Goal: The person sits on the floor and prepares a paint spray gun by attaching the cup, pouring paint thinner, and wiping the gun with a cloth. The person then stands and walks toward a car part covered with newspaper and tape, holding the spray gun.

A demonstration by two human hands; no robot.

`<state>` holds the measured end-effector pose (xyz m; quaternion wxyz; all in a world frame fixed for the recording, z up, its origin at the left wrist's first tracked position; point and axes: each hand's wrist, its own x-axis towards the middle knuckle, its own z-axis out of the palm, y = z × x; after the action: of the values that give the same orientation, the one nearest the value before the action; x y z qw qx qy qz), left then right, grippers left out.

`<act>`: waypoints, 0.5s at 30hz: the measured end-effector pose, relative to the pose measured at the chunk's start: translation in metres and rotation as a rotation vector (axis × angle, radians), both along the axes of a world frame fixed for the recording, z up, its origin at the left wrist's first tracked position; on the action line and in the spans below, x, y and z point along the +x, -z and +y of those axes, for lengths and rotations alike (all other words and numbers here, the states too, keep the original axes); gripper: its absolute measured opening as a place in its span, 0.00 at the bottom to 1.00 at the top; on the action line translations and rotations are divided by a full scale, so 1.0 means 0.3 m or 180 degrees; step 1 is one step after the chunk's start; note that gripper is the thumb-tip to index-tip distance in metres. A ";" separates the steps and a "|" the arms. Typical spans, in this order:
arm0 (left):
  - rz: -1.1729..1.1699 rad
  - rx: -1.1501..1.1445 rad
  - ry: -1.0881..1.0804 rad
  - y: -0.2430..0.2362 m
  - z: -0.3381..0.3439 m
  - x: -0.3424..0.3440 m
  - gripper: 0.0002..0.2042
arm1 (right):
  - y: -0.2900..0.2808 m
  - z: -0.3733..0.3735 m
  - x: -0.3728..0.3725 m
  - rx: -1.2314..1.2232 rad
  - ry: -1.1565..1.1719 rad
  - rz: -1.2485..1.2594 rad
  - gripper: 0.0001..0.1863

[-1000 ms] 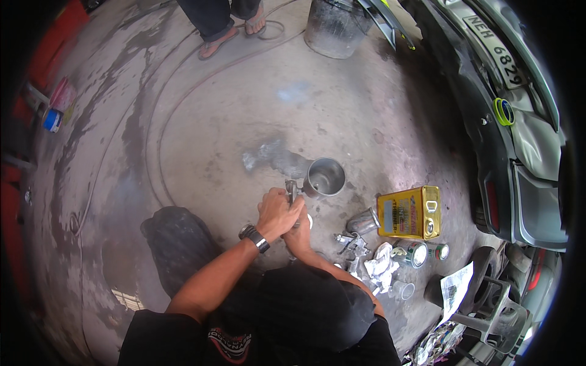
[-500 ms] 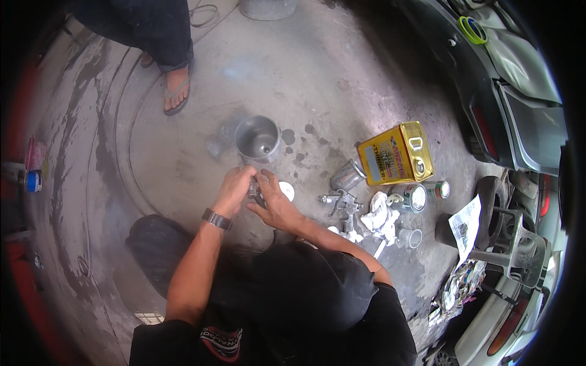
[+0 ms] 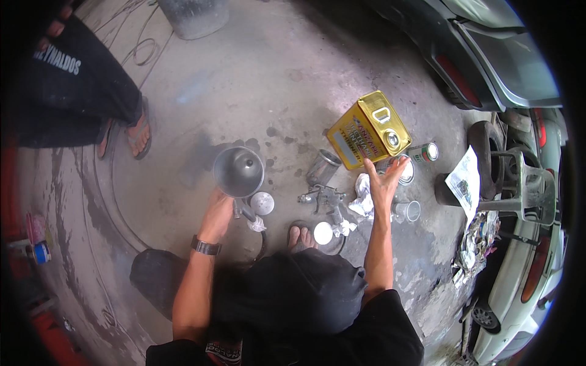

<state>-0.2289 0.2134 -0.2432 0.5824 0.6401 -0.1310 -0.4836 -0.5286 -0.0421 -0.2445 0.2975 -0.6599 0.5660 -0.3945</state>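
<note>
My left hand (image 3: 215, 215) is closed on a spray gun (image 3: 247, 213) topped by a round metal cup (image 3: 235, 171), its inside facing up. My right hand (image 3: 383, 184) is stretched out with fingers apart at the lower edge of a yellow rectangular can (image 3: 360, 125), above small paint tins (image 3: 427, 152); whether it touches the can is unclear. On the floor between my hands lie a second spray gun (image 3: 323, 197), a metal cylinder (image 3: 323, 166), crumpled white paper (image 3: 363, 189) and white round lids (image 3: 323, 233). A clear plastic cup (image 3: 406, 211) stands right of them.
A person in dark trousers (image 3: 79, 91) stands in sandals at left, near hoses (image 3: 146, 52). A grey bucket (image 3: 192, 15) is at the top. Cars (image 3: 488, 67) line the right, beside tyres (image 3: 482, 140), a plastic chair (image 3: 534, 189) and newspaper (image 3: 464, 177).
My right hand has left the spray gun and reached right to the yellow can. My left hand moved left with gun and cup. The other person stepped leftward and closer.
</note>
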 end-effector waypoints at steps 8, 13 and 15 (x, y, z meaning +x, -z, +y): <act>0.0469 -0.0057 -0.0419 0.031 -0.179 -0.023 0.11 | -0.014 -0.226 -0.006 -0.0093 -0.0610 -0.0225 0.51; -0.0719 0.0863 -0.0365 -0.015 -0.341 -0.052 0.12 | -0.066 -0.220 0.066 -0.0747 -0.0862 0.0217 0.51; -0.0916 0.0883 -0.0494 0.023 -0.366 -0.043 0.13 | -0.154 -0.187 0.127 -0.0773 -0.1072 0.0383 0.51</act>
<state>-0.2417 0.1037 -0.2502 0.4995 0.7848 -0.0952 -0.3543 -0.4905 -0.0984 -0.1982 0.2432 -0.7985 0.4129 -0.3644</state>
